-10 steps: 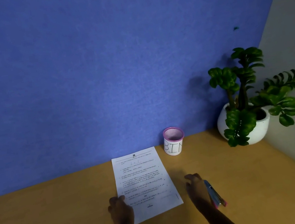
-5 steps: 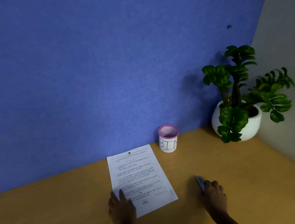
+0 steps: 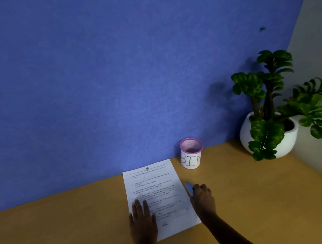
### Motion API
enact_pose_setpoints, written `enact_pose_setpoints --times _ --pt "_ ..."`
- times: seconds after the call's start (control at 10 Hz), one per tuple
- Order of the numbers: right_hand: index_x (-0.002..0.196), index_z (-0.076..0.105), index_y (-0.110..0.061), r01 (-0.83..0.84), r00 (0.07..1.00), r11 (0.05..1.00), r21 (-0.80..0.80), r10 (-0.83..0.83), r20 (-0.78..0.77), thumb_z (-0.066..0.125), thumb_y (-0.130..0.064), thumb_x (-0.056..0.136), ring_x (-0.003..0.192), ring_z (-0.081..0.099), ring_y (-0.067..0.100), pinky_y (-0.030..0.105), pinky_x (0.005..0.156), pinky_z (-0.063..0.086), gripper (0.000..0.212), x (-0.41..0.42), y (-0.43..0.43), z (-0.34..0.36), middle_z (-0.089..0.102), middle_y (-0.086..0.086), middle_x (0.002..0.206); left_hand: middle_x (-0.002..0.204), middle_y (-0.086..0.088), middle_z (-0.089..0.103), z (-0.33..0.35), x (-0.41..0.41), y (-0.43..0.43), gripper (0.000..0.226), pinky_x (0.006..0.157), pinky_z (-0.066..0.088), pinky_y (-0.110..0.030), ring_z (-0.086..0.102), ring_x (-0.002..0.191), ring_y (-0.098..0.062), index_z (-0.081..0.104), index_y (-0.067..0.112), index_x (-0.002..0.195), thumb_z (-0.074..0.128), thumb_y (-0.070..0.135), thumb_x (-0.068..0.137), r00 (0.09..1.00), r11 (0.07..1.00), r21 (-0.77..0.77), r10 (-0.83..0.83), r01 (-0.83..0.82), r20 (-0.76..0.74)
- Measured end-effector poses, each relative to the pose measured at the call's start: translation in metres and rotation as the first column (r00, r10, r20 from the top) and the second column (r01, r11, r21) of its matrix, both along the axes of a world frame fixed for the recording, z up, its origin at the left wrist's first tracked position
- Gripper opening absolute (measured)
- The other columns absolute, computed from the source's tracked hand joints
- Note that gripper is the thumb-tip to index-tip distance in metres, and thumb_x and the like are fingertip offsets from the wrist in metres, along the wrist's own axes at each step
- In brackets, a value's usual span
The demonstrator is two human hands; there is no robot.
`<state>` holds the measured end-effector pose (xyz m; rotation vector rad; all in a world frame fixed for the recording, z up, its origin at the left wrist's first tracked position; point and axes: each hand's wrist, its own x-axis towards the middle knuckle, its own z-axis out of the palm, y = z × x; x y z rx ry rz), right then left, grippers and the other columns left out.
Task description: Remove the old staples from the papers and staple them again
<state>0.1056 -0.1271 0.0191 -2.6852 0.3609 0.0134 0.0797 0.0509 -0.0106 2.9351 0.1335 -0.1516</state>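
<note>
White printed papers point(image 3: 155, 193) lay flat on the tan wooden desk point(image 3: 58, 235), their far edge almost reaching the blue felt wall point(image 3: 107, 67). The print ran in short numbered lines, too small and blurred to read, with a small dark mark centred at the top. No staple could be made out on the sheets.

Just beyond the papers' far right corner stood a small white cup point(image 3: 191, 153) with a pink mesh rim, hand-lettered "BIN" on its side. Well to the right of the papers, in the desk's corner, a white round pot point(image 3: 283, 146) held a green leafy plant point(image 3: 272, 93), whose leaves hung over the pot's front rim.

The left hand point(image 3: 142, 220) pressed flat on the papers' near left part, palm down, fingers spread and straight, holding nothing; its heel covered the papers' near left edge. The right hand point(image 3: 203, 199) sat just beside the papers' right edge, its wrist overlapping their near right corner. Its fingers were curled down over a blue stapler point(image 3: 189, 187), closed around it, and only the stapler's blue tip showed past the knuckles, pointing toward the cup. Whether the stapler touched the desk could not be told.

Left of the papers the desk ran bare to the frame's edge. Right of the papers, bare wood lay between the right hand and the pot. The strip between the papers' far edge and the wall was very narrow.
</note>
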Motion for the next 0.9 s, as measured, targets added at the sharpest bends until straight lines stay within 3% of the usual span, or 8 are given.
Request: enact_pose_setpoints --times 0.1,0.2,0.3,0.4,0.5,0.6,0.8,0.9 --pt "0.131 0.038 -0.009 -0.001 1.0 1.0 0.003 0.001 -0.013 0.044 -0.016 0.095 0.119 0.048 0.024 0.033 0.098 0.049 0.038 0.013 0.009 0.0 0.047 0.013 0.132 0.158 -0.017 -0.002 0.006 0.001 0.003 0.057 0.119 0.011 -0.039 0.002 0.146 -0.029 -0.002 0.011 0.147 0.018 0.035 0.1 1.0 0.999 -0.037 0.001 -0.001 0.002" --pt "0.131 0.037 -0.009 0.006 1.0 1.0 -0.013 -0.006 -0.023 0.044 -0.016 0.095 0.12 0.048 0.024 0.033 0.098 0.049 0.038 0.022 0.01 -0.002 0.046 0.013 0.133 0.126 -0.033 0.055 0.016 0.003 0.003 0.068 0.087 0.053 -0.046 0.058 0.115 -0.039 0.055 -0.005 0.121 0.004 0.033 0.099 0.997 0.997 -0.059 -0.048 0.051 0.057" --pt "0.131 0.037 -0.009 0.014 0.999 0.999 -0.032 -0.015 -0.029 0.044 -0.016 0.095 0.119 0.048 0.024 0.033 0.097 0.049 0.038 0.027 0.01 -0.006 0.047 0.013 0.132 0.103 -0.026 0.07 0.014 0.004 0.006 0.091 0.065 0.059 -0.043 0.07 0.09 -0.036 0.07 -0.003 0.097 -0.012 0.037 0.095 0.985 0.995 0.039 -0.092 0.087 0.145" --pt "0.13 0.038 -0.009 0.009 1.0 0.999 -0.046 -0.011 -0.029 0.044 -0.018 0.094 0.119 0.049 0.023 0.032 0.097 0.049 0.038 0.032 0.011 -0.011 0.048 0.012 0.132 0.114 -0.028 0.064 0.018 0.008 0.008 0.094 0.073 0.057 -0.044 0.067 0.1 -0.037 0.066 -0.003 0.107 -0.016 0.041 0.091 0.992 0.994 0.015 -0.107 0.106 0.065" --pt "0.13 0.038 -0.01 0.0 0.999 0.998 -0.062 -0.002 -0.034 0.044 -0.019 0.095 0.119 0.048 0.021 0.03 0.097 0.049 0.037 0.032 0.012 -0.014 0.047 0.011 0.132 0.088 -0.019 0.075 0.008 0.009 0.008 0.089 0.051 0.057 -0.038 0.073 0.077 -0.03 0.074 -0.001 0.083 -0.008 0.033 0.097 0.981 0.992 0.089 -0.106 0.092 0.165" --pt "0.132 0.036 -0.011 -0.023 0.999 0.998 -0.063 0.021 -0.033 0.045 -0.022 0.094 0.119 0.048 0.021 0.031 0.097 0.049 0.041 0.033 0.01 -0.016 0.045 0.01 0.134 0.086 -0.018 0.075 0.005 0.01 0.007 0.089 0.052 0.057 -0.037 0.073 0.075 -0.029 0.074 -0.001 0.082 -0.007 0.032 0.097 0.973 0.992 0.077 -0.11 0.096 0.203" --pt "0.134 0.032 -0.014 -0.047 0.999 0.999 -0.022 0.047 -0.014 0.037 -0.038 0.095 0.119 0.046 0.023 0.036 0.096 0.048 0.045 0.022 -0.004 -0.01 0.043 0.011 0.134 0.13 -0.032 0.049 0.019 0.007 -0.005 0.048 0.09 0.048 -0.056 0.053 0.117 -0.047 0.053 -0.005 0.123 0.052 0.027 0.087 0.991 0.996 -0.079 -0.035 0.045 0.133" --pt "0.133 0.032 -0.014 -0.044 0.999 0.998 -0.044 0.044 -0.009 0.038 -0.035 0.095 0.12 0.046 0.023 0.036 0.095 0.049 0.044 0.012 -0.017 -0.011 0.042 0.011 0.135 0.122 -0.035 0.056 0.009 0.007 -0.013 0.05 0.084 0.051 -0.056 0.057 0.11 -0.049 0.055 -0.007 0.119 0.062 0.023 0.081 0.999 0.989 -0.149 0.0 0.009 0.054"
